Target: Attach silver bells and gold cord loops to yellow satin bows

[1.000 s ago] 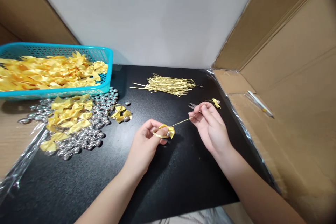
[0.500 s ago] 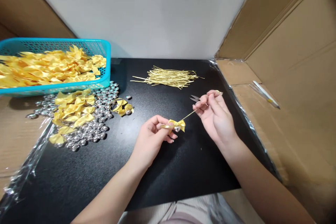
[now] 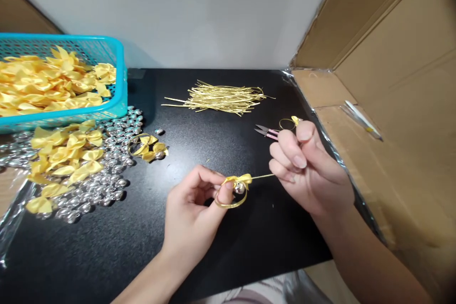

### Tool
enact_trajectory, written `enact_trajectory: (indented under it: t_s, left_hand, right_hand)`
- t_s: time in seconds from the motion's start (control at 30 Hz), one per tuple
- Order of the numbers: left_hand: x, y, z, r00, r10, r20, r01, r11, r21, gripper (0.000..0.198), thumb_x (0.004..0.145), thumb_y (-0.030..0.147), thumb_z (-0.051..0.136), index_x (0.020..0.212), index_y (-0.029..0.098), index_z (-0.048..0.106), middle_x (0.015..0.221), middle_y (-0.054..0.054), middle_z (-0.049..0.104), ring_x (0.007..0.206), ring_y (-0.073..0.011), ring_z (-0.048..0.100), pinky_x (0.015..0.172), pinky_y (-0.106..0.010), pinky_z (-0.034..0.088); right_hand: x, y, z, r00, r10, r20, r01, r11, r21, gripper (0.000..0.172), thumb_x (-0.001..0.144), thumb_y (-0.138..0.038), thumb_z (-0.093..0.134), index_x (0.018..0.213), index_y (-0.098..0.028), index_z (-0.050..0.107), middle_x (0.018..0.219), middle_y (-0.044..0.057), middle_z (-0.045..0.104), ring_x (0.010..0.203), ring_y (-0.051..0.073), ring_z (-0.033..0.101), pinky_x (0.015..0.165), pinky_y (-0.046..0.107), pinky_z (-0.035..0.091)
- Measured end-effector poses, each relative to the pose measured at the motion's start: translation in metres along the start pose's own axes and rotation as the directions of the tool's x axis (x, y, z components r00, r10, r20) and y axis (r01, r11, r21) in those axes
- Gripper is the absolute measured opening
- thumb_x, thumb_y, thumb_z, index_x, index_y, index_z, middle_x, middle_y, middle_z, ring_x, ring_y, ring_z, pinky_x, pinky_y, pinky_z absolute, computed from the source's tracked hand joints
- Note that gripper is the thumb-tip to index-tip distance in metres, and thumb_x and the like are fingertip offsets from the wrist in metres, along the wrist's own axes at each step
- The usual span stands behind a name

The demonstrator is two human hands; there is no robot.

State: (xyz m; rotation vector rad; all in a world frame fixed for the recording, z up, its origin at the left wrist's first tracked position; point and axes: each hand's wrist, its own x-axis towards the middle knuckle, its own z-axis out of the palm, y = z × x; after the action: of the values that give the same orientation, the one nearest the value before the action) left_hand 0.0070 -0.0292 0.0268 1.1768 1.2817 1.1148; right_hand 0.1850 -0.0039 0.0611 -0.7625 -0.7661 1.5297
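My left hand [image 3: 194, 209] is closed on a small yellow ribbon bow [image 3: 239, 181] with a silver bell under it; a gold wire loop curls round my fingertip. A straight gold wire tail [image 3: 261, 176] runs from the bow to my right hand [image 3: 308, 168], which pinches its end. Both hands hover over the black mat [image 3: 199, 242]. Small pink-handled snips [image 3: 266, 131] lie just beyond my right hand, beside a finished bow on a gold ring [image 3: 289, 122].
A teal basket [image 3: 117, 99] full of yellow bows stands at the far left. In front of it lie loose bows [image 3: 67, 152] on several silver bells [image 3: 110, 180]. A bundle of gold wires [image 3: 221, 97] lies at the back. A cardboard wall with a pen [image 3: 361, 119] stands on the right.
Both hands have come nearer and lower. The wire now forms a loop round my left fingertip, and the tail between the hands is shorter. The view has shifted right.
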Motion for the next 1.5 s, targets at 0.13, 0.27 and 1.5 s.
enact_trajectory:
  t_s: [0.13, 0.27, 1.5]
  left_hand:
    - [0.005, 0.007, 0.004, 0.996, -0.066, 0.064, 0.069, 0.997, -0.047, 0.010, 0.073, 0.018, 0.070, 0.071, 0.020, 0.061, 0.054, 0.004, 0.062, 0.046, -0.0088, 0.057, 0.047, -0.016, 0.047]
    - [0.008, 0.008, 0.006, 0.979, -0.124, 0.163, 0.137, 0.988, -0.069, 0.010, 0.073, 0.017, 0.067, 0.083, 0.020, 0.066, 0.052, 0.005, 0.060, 0.045, -0.0087, 0.056, 0.047, -0.016, 0.047]
    - [0.010, -0.009, 0.001, 0.979, -0.093, 0.182, 0.139, 0.955, -0.261, 0.008, 0.084, 0.023, 0.069, 0.078, 0.018, 0.066, 0.066, 0.005, 0.066, 0.058, -0.0059, 0.059, 0.058, -0.013, 0.050]
  right_hand:
    - [-0.001, 0.000, 0.002, 0.999, 0.045, 0.009, -0.045, 0.999, -0.007, 0.014, 0.077, -0.029, 0.069, 0.074, -0.026, 0.055, 0.055, -0.006, 0.041, 0.046, 0.007, 0.030, 0.042, 0.020, 0.033]
    - [0.002, 0.010, 0.001, 0.999, 0.035, -0.034, -0.034, 0.999, 0.017, 0.010, 0.078, -0.025, 0.066, 0.079, -0.026, 0.056, 0.059, -0.005, 0.049, 0.051, 0.008, 0.045, 0.050, 0.021, 0.045]
    - [0.002, 0.039, -0.005, 0.990, 0.128, -0.050, -0.134, 0.983, -0.128, 0.009, 0.068, -0.023, 0.076, 0.068, -0.019, 0.068, 0.084, 0.000, 0.069, 0.081, 0.012, 0.061, 0.084, 0.029, 0.047]
